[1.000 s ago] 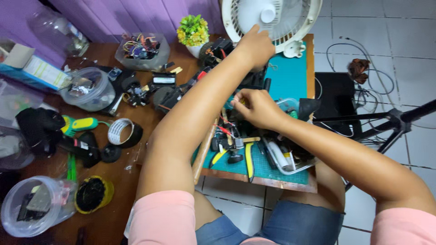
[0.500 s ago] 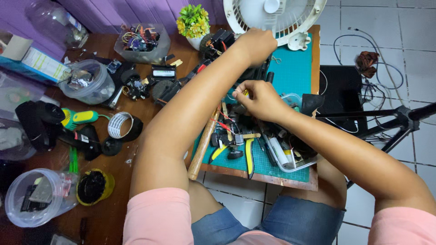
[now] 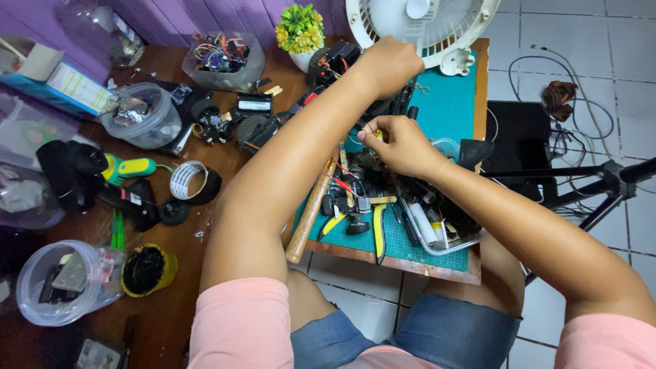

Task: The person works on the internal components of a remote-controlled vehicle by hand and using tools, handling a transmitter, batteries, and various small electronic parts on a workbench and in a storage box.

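My left hand [image 3: 388, 65] is closed in a fist at the far end of the green cutting mat [image 3: 447, 102], just below the white fan [image 3: 424, 27]; what it grips is hidden. My right hand [image 3: 400, 145] hovers over the middle of the mat, thumb and fingers pinched on a small yellowish part [image 3: 375, 134]. Beneath it lie a wooden-handled hammer [image 3: 311, 215], yellow-handled pliers [image 3: 378, 229] and small black parts with red wires [image 3: 348, 195].
The brown table holds clear tubs of parts [image 3: 140, 116], a tape roll [image 3: 188, 180], a green-yellow tool [image 3: 130, 167], a potted plant [image 3: 301, 31] and a bowl of wires [image 3: 222, 58]. A clear tray of tools [image 3: 437, 236] sits on the mat. A tripod [image 3: 601, 184] and cables stand right.
My left hand has stayed at the fan's base. My right hand has shifted slightly and keeps its pinch over the mat. The view has drifted a little.
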